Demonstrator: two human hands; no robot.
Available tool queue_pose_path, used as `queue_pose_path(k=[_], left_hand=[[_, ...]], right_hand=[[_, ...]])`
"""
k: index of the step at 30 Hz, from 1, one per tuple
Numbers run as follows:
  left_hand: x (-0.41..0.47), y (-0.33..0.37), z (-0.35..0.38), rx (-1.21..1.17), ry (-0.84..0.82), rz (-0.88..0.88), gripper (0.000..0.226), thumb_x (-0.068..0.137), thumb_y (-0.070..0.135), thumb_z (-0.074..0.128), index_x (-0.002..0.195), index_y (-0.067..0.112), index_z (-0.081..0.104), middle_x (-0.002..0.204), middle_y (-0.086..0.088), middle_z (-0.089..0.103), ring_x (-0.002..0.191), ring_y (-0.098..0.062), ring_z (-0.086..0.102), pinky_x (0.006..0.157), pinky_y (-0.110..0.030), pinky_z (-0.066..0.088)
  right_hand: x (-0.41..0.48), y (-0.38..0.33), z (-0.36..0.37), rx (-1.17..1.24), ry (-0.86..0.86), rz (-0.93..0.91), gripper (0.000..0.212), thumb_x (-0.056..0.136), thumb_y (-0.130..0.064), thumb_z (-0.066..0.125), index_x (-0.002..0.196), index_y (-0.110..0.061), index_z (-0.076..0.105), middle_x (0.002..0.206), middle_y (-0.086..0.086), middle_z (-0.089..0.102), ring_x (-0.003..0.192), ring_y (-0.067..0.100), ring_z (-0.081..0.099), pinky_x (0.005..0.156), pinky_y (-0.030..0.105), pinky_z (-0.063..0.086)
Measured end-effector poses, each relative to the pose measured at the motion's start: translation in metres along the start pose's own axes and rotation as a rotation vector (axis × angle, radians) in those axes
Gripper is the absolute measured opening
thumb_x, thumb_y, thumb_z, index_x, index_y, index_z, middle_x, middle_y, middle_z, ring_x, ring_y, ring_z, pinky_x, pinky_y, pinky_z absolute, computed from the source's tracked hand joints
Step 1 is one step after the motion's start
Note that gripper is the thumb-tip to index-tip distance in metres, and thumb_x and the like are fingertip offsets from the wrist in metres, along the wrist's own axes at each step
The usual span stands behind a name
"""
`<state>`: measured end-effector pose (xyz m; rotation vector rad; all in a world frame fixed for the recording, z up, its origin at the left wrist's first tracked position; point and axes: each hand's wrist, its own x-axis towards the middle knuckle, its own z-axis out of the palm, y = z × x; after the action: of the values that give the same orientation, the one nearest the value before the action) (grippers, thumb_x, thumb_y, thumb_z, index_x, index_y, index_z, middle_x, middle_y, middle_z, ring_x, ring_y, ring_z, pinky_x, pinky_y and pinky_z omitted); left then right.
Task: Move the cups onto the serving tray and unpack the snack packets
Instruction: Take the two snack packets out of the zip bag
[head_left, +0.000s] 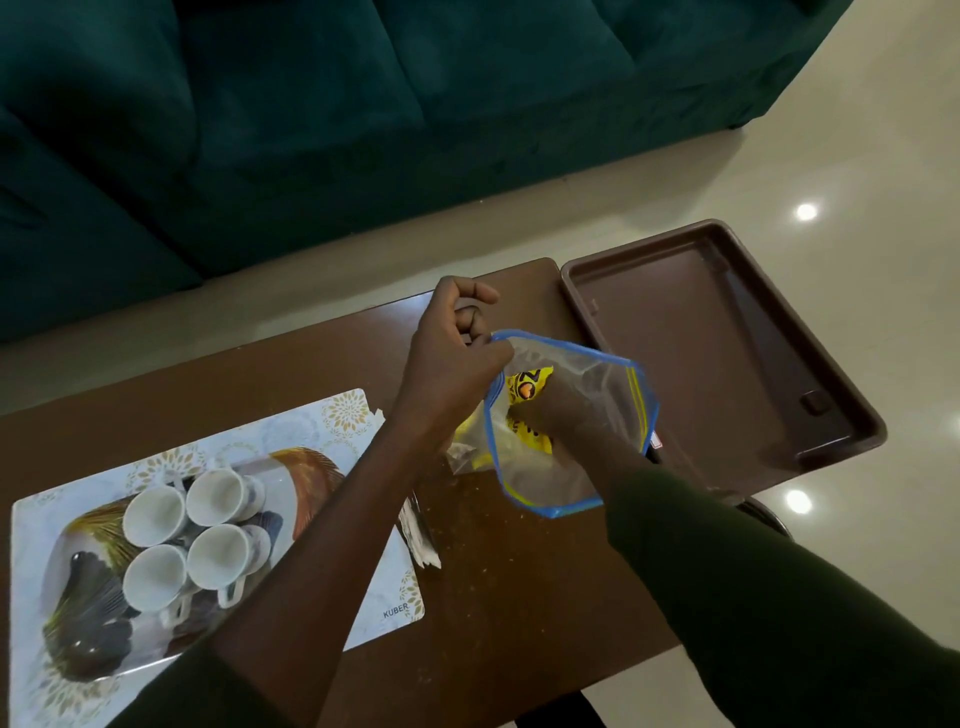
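We see left hand (452, 358) pinching zip bag (571, 467) rim open — right hand (558, 410) inside, gripping yellow snack packet (527, 387); four cups (195, 535) on mat.

In front of me a dark brown wooden table (519, 597) carries a white patterned placemat (358, 587) at my near left, a brown plastic serving tray (691, 332) at the far right, and a clear blue-edged zip bag (566, 478) between them.
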<state>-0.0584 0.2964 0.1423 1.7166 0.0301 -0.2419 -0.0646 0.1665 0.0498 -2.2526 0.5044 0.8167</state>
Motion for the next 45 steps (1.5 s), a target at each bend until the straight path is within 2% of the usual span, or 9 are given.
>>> queue_pose_path(k=[4, 7, 9, 15, 20, 29, 35, 41, 45], left_hand=[[0.001, 0.000, -0.003, 0.076, 0.106, 0.041, 0.035, 0.074, -0.006, 0.057, 0.098, 0.018, 0.051, 0.059, 0.002, 0.035, 0.054, -0.014, 0.033, 0.053, -0.033, 0.035], [0.002, -0.004, -0.002, 0.151, 0.194, 0.058, 0.032, 0.073, 0.001, 0.061, 0.098, 0.018, 0.051, 0.059, 0.002, 0.039, 0.049, -0.007, 0.035, 0.048, -0.025, 0.037], [0.003, -0.006, -0.002, 0.176, 0.224, 0.065, 0.032, 0.074, 0.003, 0.064, 0.097, 0.019, 0.049, 0.060, 0.001, 0.043, 0.047, -0.005, 0.037, 0.045, -0.020, 0.035], [0.006, 0.002, -0.006, 0.172, 0.323, 0.097, 0.032, 0.075, 0.002, 0.066, 0.099, 0.017, 0.049, 0.058, 0.011, 0.043, 0.045, 0.005, 0.046, 0.042, -0.008, 0.032], [0.015, 0.011, -0.016, 0.150, 0.403, 0.086, 0.033, 0.075, -0.002, 0.057, 0.102, 0.015, 0.049, 0.061, 0.003, 0.041, 0.055, -0.014, 0.042, 0.056, -0.033, 0.041], [0.016, 0.007, -0.012, 0.124, 0.462, 0.106, 0.034, 0.074, -0.003, 0.055, 0.101, 0.016, 0.050, 0.062, 0.001, 0.039, 0.054, -0.012, 0.037, 0.053, -0.028, 0.035], [0.022, 0.000, -0.007, 0.141, 0.422, 0.116, 0.036, 0.071, -0.002, 0.055, 0.103, 0.015, 0.051, 0.063, -0.002, 0.040, 0.062, -0.025, 0.041, 0.060, -0.042, 0.043], [0.031, -0.004, 0.009, 0.147, 0.389, 0.121, 0.038, 0.071, -0.001, 0.055, 0.104, 0.019, 0.051, 0.062, 0.002, 0.041, 0.060, -0.021, 0.043, 0.062, -0.051, 0.051], [0.035, -0.005, 0.024, 0.186, 0.353, 0.144, 0.039, 0.071, 0.001, 0.055, 0.104, 0.020, 0.051, 0.061, 0.001, 0.042, 0.060, -0.023, 0.044, 0.063, -0.051, 0.051]], right_hand=[[-0.019, -0.021, -0.026, -0.282, 0.113, -0.170, 0.035, 0.090, -0.017, 0.052, 0.064, -0.024, 0.029, 0.071, -0.003, 0.039, 0.085, 0.025, 0.049, 0.065, 0.030, 0.029], [-0.043, -0.050, -0.052, -0.483, 0.185, -0.290, 0.010, 0.087, -0.019, 0.058, 0.096, -0.021, 0.058, 0.092, 0.005, 0.056, 0.105, 0.030, 0.059, 0.076, 0.034, 0.040], [-0.054, -0.066, -0.072, -0.474, 0.224, -0.306, 0.032, 0.082, -0.023, 0.065, 0.113, -0.019, 0.059, 0.113, 0.009, 0.062, 0.113, 0.032, 0.057, 0.086, 0.037, 0.045], [-0.085, -0.088, -0.127, -0.062, 0.119, -0.258, 0.040, 0.077, -0.027, 0.077, 0.114, -0.021, 0.063, 0.117, 0.006, 0.067, 0.105, 0.027, 0.063, 0.087, 0.034, 0.051], [-0.077, -0.067, -0.143, 0.190, 0.034, -0.232, 0.032, 0.081, -0.016, 0.075, 0.112, -0.017, 0.066, 0.111, 0.007, 0.072, 0.101, 0.028, 0.069, 0.094, 0.049, 0.053], [-0.053, -0.001, -0.170, 0.842, -0.180, -0.259, 0.041, 0.088, -0.006, 0.059, 0.129, -0.007, 0.059, 0.125, 0.014, 0.067, 0.112, 0.032, 0.066, 0.094, 0.048, 0.054], [-0.037, 0.050, -0.208, 0.563, -0.064, -0.100, 0.036, 0.091, 0.003, 0.056, 0.126, -0.002, 0.058, 0.115, 0.016, 0.068, 0.097, 0.030, 0.069, 0.091, 0.050, 0.055], [-0.003, 0.088, -0.224, -0.759, -0.004, 0.023, 0.058, 0.086, -0.013, 0.066, 0.138, 0.000, 0.044, 0.134, 0.021, 0.053, 0.123, 0.032, 0.053, 0.095, 0.034, 0.042], [0.033, 0.114, -0.196, -1.008, -0.191, 0.034, 0.056, 0.090, -0.016, 0.062, 0.142, -0.008, 0.043, 0.147, 0.013, 0.045, 0.135, 0.029, 0.044, 0.111, 0.035, 0.036]])
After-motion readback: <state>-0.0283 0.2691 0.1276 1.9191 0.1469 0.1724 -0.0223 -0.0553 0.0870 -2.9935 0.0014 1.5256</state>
